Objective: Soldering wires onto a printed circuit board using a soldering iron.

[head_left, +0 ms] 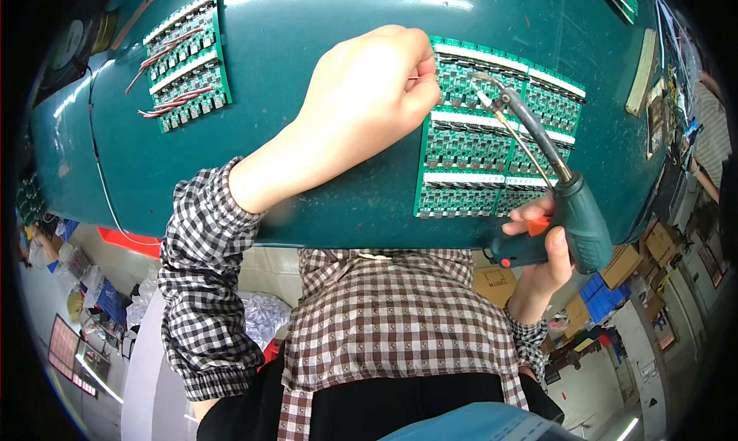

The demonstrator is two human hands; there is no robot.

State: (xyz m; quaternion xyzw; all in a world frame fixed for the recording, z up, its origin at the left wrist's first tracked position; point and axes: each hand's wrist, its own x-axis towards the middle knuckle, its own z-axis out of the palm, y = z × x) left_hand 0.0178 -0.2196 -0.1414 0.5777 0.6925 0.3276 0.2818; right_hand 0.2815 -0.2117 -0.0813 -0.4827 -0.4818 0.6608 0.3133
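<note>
Green rectangular circuit-board array with white connector strips (461, 153) lies flat on the dark green shiny table (292, 49), on its right half. Its strips run from left to right, sloping slightly down to the right, and a seam crosses them. The left hand (369, 84) is at the upper left edge of the array, so the boards extend rightward and toward the body from these fingers. Thumb and forefinger are pinched together with a thin reddish wire (415, 77) between them; I cannot tell whether they touch the board. The right hand (544, 276) is farther, beyond the lower right part, with fingers curled around a dark green pistol-shaped soldering tool with orange trigger (582, 222). Its bent metal end reaches up-left over the upper rows, near the left fingertips.
</note>
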